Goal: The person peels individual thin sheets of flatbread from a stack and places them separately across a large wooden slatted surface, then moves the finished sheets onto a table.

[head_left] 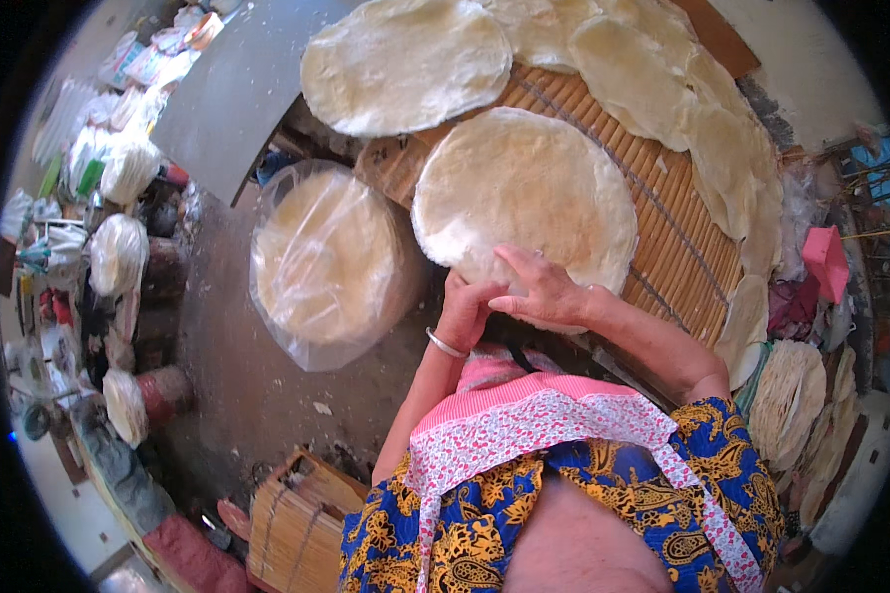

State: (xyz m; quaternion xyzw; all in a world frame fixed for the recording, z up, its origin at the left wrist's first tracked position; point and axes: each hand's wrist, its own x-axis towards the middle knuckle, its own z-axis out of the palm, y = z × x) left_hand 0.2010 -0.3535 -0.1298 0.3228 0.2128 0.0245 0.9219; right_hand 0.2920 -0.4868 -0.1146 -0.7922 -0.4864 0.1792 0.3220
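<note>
A round, pale stack of thin flatbread-like sheets lies before me on a slatted bamboo surface. My left hand, with a bangle at the wrist, grips the near edge of the stack. My right hand rests on its near part, fingers spread over the top sheet, thumb close to my left hand. Left of them stands another round stack in a clear plastic bag. Beyond, a large round sheet and several overlapping sheets lie along the far and right edges of the bamboo.
A grey panel stands at the upper left. Near my left side is a wooden box-like stool. Round stacks and bags sit along the left. At the right are a pink plastic container and more sheets.
</note>
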